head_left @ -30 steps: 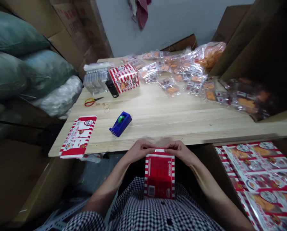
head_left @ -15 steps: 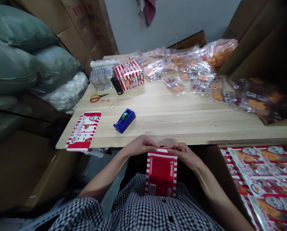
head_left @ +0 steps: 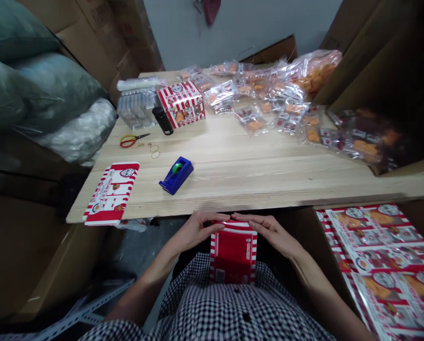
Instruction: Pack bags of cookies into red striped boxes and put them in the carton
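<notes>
A red box with white-striped edges (head_left: 233, 255) stands against my checked shirt, below the table's front edge. My left hand (head_left: 201, 229) grips its top left corner, the thumb on the near face and the fingers along the top edge. On the top right corner, my right hand (head_left: 269, 232) holds it the same way. The fingertips of both hands nearly meet over the middle of the top edge. A barcode shows at the lower left of the box's near face. The far side of the box is hidden.
On the wooden table (head_left: 219, 175) are a blue tape dispenser (head_left: 176, 175), scissors (head_left: 134, 139), flat printed cards (head_left: 112, 194), a black bottle (head_left: 163, 121), a striped box (head_left: 183, 104), clear plastic cases (head_left: 137, 109) and several bagged items (head_left: 251, 121). A carton of packed boxes (head_left: 382, 246) stands right.
Both hands have shifted, with the fingers now lying flatter over the top edge, covering the white strip there. The whole view has moved slightly, so the table items sit further left.
</notes>
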A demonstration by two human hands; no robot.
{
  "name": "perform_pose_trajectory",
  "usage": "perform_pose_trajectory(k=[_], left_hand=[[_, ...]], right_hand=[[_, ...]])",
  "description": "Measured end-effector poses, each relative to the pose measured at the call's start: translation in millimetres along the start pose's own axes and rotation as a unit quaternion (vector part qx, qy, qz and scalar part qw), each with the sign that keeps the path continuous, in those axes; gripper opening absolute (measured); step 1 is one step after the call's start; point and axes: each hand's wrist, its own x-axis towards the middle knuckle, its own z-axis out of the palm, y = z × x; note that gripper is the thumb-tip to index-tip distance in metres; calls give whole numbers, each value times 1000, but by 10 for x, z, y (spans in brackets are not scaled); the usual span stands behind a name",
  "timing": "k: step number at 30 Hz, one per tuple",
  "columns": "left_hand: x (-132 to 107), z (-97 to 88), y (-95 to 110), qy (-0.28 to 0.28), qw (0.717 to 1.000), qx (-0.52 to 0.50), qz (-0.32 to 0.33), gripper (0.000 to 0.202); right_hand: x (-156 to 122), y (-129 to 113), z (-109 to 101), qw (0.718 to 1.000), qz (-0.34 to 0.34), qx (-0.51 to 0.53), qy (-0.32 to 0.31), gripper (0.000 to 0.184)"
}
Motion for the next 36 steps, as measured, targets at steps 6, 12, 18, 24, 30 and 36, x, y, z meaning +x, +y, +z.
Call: perform_pose_trajectory(k=[6,12,18,24,30,36], left_hand=[[119,106,106,28,993,103,53,14],[335,222,274,-27,992,79,93,13],[435,211,195,-73,990,78,97,18],[384,102,257,-129,981,103,103,25],[247,2,211,-133,978,137,82,35],[155,168,55,-62,983,147,93,24]], right_hand=[[80,33,88,997,0,78,12,44],[56,134,218,997,-38,42,48,52],[22,169,203,996,-80,3,33,61],[69,189,100,996,-86,-2,8,57],[90,233,67,995,-88,-43,13,50],[232,316,161,988,-107,-106,45,48]])
